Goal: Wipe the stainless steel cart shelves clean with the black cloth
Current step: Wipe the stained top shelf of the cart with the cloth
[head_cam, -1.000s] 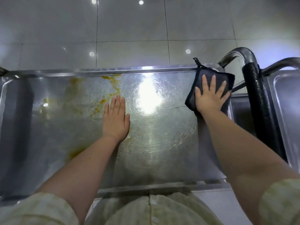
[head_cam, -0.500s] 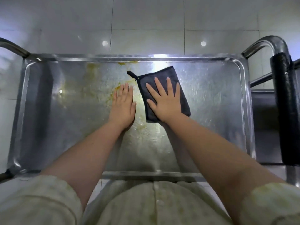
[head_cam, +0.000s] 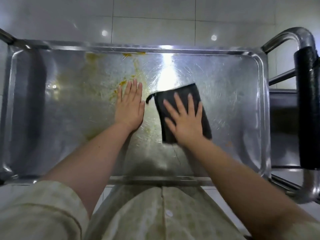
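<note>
The stainless steel cart's top shelf (head_cam: 233,87) fills the view, a shallow tray with a raised rim. Yellow-orange smears (head_cam: 97,78) cover its left-centre and far edge. My right hand (head_cam: 186,122) lies flat, fingers spread, pressing the folded black cloth (head_cam: 174,96) onto the shelf's middle. The cloth's small loop sticks out at its upper left. My left hand (head_cam: 129,106) rests palm down on the bare steel just left of the cloth, fingers together, holding nothing.
The cart's push handle (head_cam: 308,108), wrapped in black padding, rises at the right end. A lower shelf (head_cam: 282,118) shows beneath it. White floor tiles (head_cam: 152,19) lie beyond the far rim. My pale shirt (head_cam: 155,213) is against the near rim.
My right hand slid the cloth from the shelf's far right corner toward the middle, then a little nearer to me and rightward. My left hand stayed planted on the shelf.
</note>
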Demonstrator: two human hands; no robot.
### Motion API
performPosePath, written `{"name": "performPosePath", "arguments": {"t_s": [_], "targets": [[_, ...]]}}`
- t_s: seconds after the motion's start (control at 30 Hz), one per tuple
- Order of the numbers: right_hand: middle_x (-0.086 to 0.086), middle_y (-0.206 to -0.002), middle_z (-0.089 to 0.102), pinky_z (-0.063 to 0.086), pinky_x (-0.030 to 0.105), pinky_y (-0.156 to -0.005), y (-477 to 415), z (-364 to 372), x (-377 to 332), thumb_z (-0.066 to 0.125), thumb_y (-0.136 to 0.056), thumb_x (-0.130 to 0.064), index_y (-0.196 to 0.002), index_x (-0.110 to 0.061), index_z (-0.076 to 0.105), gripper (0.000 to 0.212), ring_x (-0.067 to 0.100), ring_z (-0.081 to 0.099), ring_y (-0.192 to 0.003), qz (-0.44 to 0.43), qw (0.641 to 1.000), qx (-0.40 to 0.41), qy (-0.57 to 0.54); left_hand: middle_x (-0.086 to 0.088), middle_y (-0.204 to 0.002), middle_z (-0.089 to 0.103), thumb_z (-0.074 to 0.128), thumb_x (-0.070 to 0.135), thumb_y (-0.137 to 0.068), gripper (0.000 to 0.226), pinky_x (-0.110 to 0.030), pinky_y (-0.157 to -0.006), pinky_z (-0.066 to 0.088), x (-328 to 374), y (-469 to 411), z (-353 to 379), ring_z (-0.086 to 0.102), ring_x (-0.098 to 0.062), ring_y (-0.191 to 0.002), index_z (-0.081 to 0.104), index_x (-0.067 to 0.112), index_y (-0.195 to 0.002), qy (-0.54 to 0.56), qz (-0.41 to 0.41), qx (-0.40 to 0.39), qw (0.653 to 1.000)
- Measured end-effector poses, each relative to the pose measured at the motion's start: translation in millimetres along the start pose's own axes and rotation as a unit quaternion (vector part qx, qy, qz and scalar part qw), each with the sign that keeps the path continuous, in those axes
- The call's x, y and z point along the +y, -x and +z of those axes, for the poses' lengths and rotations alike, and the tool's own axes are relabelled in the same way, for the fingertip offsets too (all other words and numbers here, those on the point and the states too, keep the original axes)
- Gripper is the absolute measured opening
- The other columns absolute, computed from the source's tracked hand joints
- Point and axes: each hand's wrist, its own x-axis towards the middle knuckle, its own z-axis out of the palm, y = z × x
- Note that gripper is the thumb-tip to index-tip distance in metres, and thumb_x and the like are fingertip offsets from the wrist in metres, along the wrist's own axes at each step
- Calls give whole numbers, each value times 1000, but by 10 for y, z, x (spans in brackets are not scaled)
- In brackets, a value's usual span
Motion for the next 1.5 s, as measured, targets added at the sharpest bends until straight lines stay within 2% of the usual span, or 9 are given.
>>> {"name": "performPosePath", "arguments": {"t_s": [0.13, 0.23, 0.47, 0.63, 0.73, 0.93, 1.03, 1.23, 1.5], "targets": [[-4, -164, -6, -7, 65, -114, -1227, -233, 203, 18, -97, -61, -152, -46, 1, 59, 38, -10, -148, 97, 995, -18, -14, -9, -163, 5, 13, 36, -100, 61, -49, -120, -5, -9, 6, 16, -3, -23, -150, 5, 12, -155, -6, 2, 1, 1000], [-4, -164, -6, -8, 66, -113, -1358, -229, 201, 17, -96, -61, -152, -45, 1, 61, 38, -9, -148, 114, 993, -13, -1, -9, -163, 5, 14, 38, -100, 62, -50, -120, -4, -12, 7, 34, -1, -24, -150, 5, 12, -155, -8, 7, 1, 1000], [2, -164, 11, 7, 69, -112, 387, 186, -98, 33, -97, -58, -154, -38, 19, 62, 42, 4, -148, 8, 999, 26, -17, -9, -163, 5, 21, 37, -100, 62, -47, -120, -8, 11, 11, 23, 0, -23, -150, 7, 12, -156, -4, 0, 0, 1000], [0, -163, 15, 11, 69, -112, 1222, 328, -126, 37, -95, -59, -153, -40, 23, 62, 40, 8, -148, -59, 998, -16, -1, -8, -163, 3, 20, 38, -102, 61, -47, -120, -7, 19, 12, 21, -2, -23, -150, 4, 13, -155, -7, -7, -2, 1000], [-1, -163, 16, 7, 67, -114, 664, 138, 28, 35, -96, -59, -152, -42, 23, 60, 40, 8, -148, -42, 999, -4, 5, -8, -163, 5, 20, 38, -101, 62, -46, -120, -7, 11, 8, 5, 0, -23, -150, 7, 13, -156, 0, -7, -2, 1000], [-4, -164, -9, -7, 65, -113, -1109, -283, 575, 19, -98, -61, -152, -46, -1, 60, 37, -11, -148, 141, 990, -22, -13, -6, -163, 3, 13, 43, -99, 63, -46, -120, -7, 9, 9, 6, -2, -22, -150, 5, 15, -156, 3, -9, -3, 1000], [-5, -163, -14, -7, 66, -113, -1324, -316, 645, 15, -97, -63, -151, -46, -5, 60, 37, -13, -148, 172, 985, -27, -5, -7, -163, 4, 13, 43, -99, 63, -45, -120, -8, 13, 9, -1, -1, -22, -150, 5, 15, -156, 3, -7, 0, 1000], [-5, -164, -6, -3, 66, -114, -480, -157, 513, 14, -94, -65, -152, -44, -3, 65, 37, -9, -148, 124, 992, -21, -14, -8, -163, 0, 20, 39, -103, 61, -47, -120, -8, 22, 7, 15, -4, -22, -150, 2, 14, -156, -8, -7, -12, 1000], [5, -162, 17, 10, 69, -112, 1431, 241, 179, 29, -94, -60, -154, -36, 23, 64, 44, 8, -147, 92, 994, -54, -16, -7, -163, -2, 22, 38, -103, 61, -44, -119, -12, 55, 16, -13, -5, -21, -150, 1, 14, -156, -14, -14, -5, 1000]]}}
